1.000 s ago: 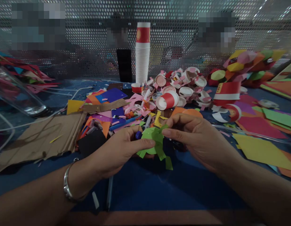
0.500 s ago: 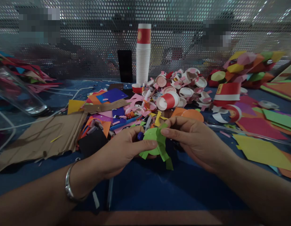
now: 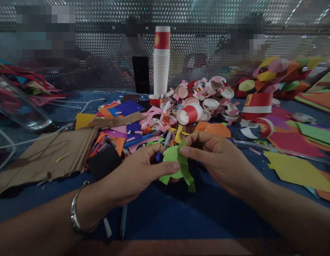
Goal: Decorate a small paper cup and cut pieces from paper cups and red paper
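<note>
A light green paper cutout [image 3: 172, 155] with strip-like tabs hangs between my hands over the blue table. My left hand [image 3: 143, 167], with a silver bangle at the wrist, is closed on its left side, thumb flat across the front. The fingertips of my right hand [image 3: 211, 153] pinch its upper right edge, where the paper is darker and folded. One tab dangles at the lower right. A small dark blue round thing [image 3: 159, 156] shows beside my left fingers; what it belongs to I cannot make out.
Beyond my hands lies a heap of cut paper cups [image 3: 191, 113] and paper scraps. A tall paper cup stack [image 3: 161, 71] stands behind, beside a dark phone [image 3: 141, 75]. Cardboard [image 3: 47, 156] lies left, yellow paper [image 3: 298, 174] right, and a glass [image 3: 26, 106] at far left.
Both hands keep hold of the green paper. My right fingers have shifted very slightly left, and the paper is tilted a little differently.
</note>
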{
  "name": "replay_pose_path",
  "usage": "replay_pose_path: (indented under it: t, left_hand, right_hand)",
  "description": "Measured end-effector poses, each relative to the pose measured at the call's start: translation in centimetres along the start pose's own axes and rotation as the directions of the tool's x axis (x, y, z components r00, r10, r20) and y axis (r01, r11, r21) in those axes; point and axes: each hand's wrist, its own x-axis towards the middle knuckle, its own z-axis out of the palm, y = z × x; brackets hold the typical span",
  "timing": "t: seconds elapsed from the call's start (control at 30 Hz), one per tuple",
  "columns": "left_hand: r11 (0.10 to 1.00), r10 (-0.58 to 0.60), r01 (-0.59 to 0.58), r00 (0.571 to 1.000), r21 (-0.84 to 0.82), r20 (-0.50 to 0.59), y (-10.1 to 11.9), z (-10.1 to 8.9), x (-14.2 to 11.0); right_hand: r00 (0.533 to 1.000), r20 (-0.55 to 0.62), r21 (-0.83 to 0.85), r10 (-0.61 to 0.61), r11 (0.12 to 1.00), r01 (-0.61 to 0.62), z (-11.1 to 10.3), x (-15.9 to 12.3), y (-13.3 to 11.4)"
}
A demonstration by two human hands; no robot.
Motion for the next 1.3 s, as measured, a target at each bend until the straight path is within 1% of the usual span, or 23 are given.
replay_pose_path:
  t: [0.27, 0.5, 0.57, 0.67, 0.73, 0.87, 0.93, 1.07, 1.3]
  left_hand:
    - [1.0, -0.001, 0.001, 1.0, -0.007, 0.013, 0.3, 0.2, 0.0]
    - [0.997, 0.083, -0.083, 0.997, -0.007, 0.006, 0.7, -0.5, 0.5]
    - [0.996, 0.083, -0.083, 0.996, 0.02, -0.016, 0.8, -0.7, 0.6]
    - [0.997, 0.055, -0.051, 0.994, 0.05, -0.089, 0.9, -1.0, 0.6]
    - [0.998, 0.045, -0.04, 0.994, 0.051, -0.1, 0.9, -1.0, 0.5]
    - [0.998, 0.054, -0.053, 0.998, 0.039, -0.023, 0.9, -1.0, 0.3]
    - [0.998, 0.055, -0.055, 0.998, 0.042, -0.007, 1.0, -1.1, 0.3]
    - [0.995, 0.078, -0.076, 0.997, 0.069, -0.014, 1.1, -1.4, 0.5]
    - [0.995, 0.082, -0.079, 0.996, 0.066, -0.041, 1.1, -1.7, 0.5]
  right_hand:
    - [1.0, 0.005, -0.018, -0.027, 0.999, 0.027, 0.0, -0.1, 0.1]
    - [0.987, -0.019, -0.056, -0.16, 0.986, 0.159, -0.5, 0.0, 0.3]
    - [0.981, -0.022, -0.084, -0.191, 0.978, 0.189, -0.7, -0.1, 0.3]
    - [0.974, -0.011, -0.139, -0.225, 0.965, 0.221, -0.8, -0.1, 0.3]
    - [0.977, -0.006, -0.181, -0.213, 0.961, 0.208, -0.8, -0.2, 0.1]
    - [0.984, 0.012, -0.199, -0.18, 0.964, 0.178, -0.6, -0.2, -0.2]
    - [0.985, 0.037, -0.187, -0.171, 0.967, 0.175, -0.6, -0.3, -0.3]
    - [0.987, 0.076, -0.175, -0.138, 0.973, 0.15, -0.6, -0.3, -0.5]
    - [0.988, 0.081, -0.184, -0.135, 0.972, 0.148, -0.8, -0.2, -0.5]
